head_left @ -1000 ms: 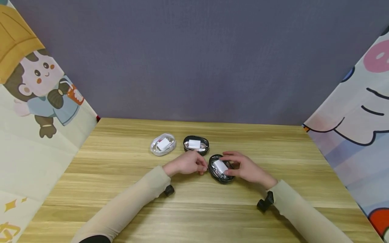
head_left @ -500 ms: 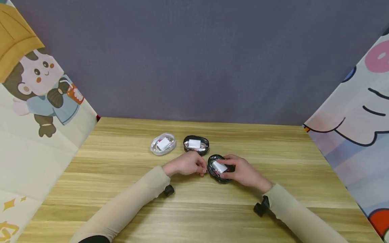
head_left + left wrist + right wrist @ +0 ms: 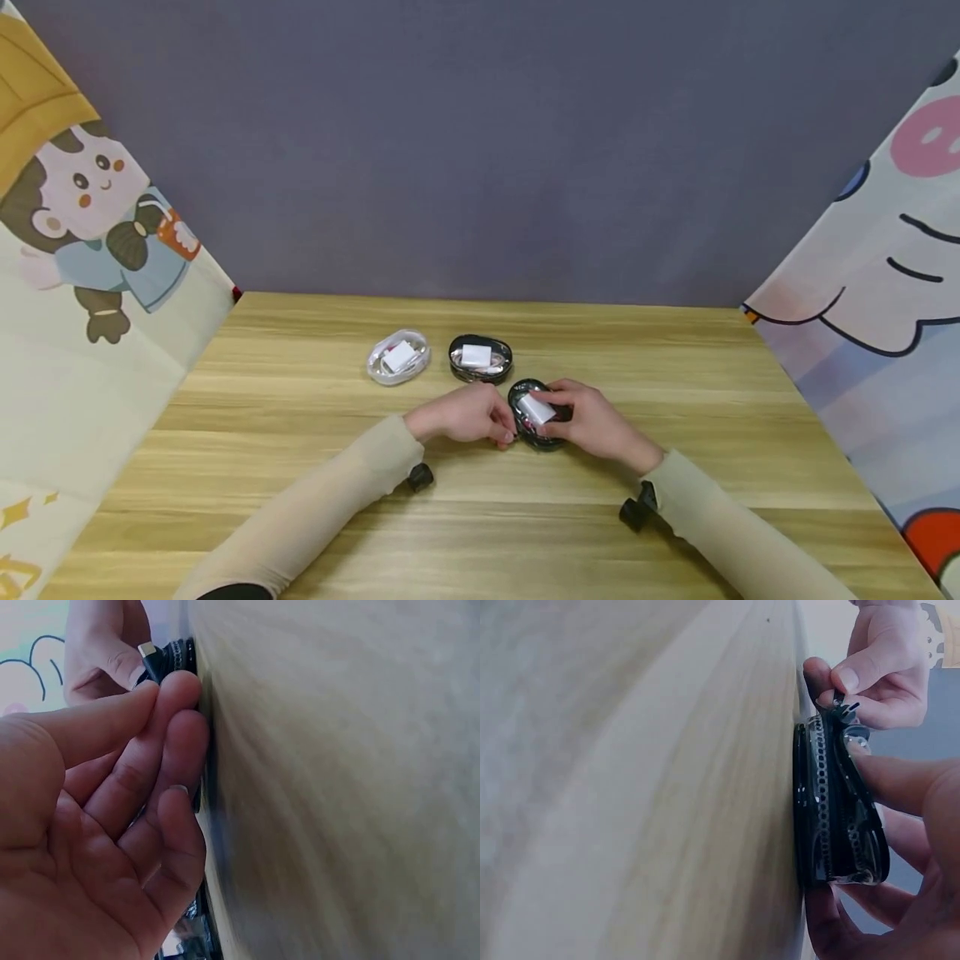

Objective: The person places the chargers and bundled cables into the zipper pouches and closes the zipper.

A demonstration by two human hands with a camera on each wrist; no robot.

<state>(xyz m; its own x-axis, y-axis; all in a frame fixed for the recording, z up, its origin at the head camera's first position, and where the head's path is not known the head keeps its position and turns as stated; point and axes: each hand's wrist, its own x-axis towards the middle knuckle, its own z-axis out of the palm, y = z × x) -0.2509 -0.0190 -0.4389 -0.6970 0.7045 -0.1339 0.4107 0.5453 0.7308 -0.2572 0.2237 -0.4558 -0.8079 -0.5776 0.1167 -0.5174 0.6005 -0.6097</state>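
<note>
A clear oval zip pouch with black trim (image 3: 517, 398) rests on the wooden table, a white block (image 3: 537, 409) and dark coils showing in it. My right hand (image 3: 596, 421) grips this pouch from the right, thumb and fingers spread over its top and edge. At the pouch's left end, my left hand (image 3: 476, 415) pinches a small black tab between thumb and forefinger; its other fingers are curled. A zipper track (image 3: 823, 787) runs along the pouch's side in the right wrist view. In the left wrist view a black piece with a metal tip (image 3: 148, 652) sticks up beyond the left fingertips.
Behind the left hand lies another black-trimmed pouch (image 3: 457, 372) with a white block inside. Left of that is a white-trimmed pouch (image 3: 375, 372), also holding a white block. A grey panel (image 3: 480, 150) rises at the table's back, with cartoon-printed sheets on both sides.
My right hand has moved slightly left and closed in on the pouch, which has shifted a little left. The left hand has come slightly nearer to me, still at the pouch's left end.
</note>
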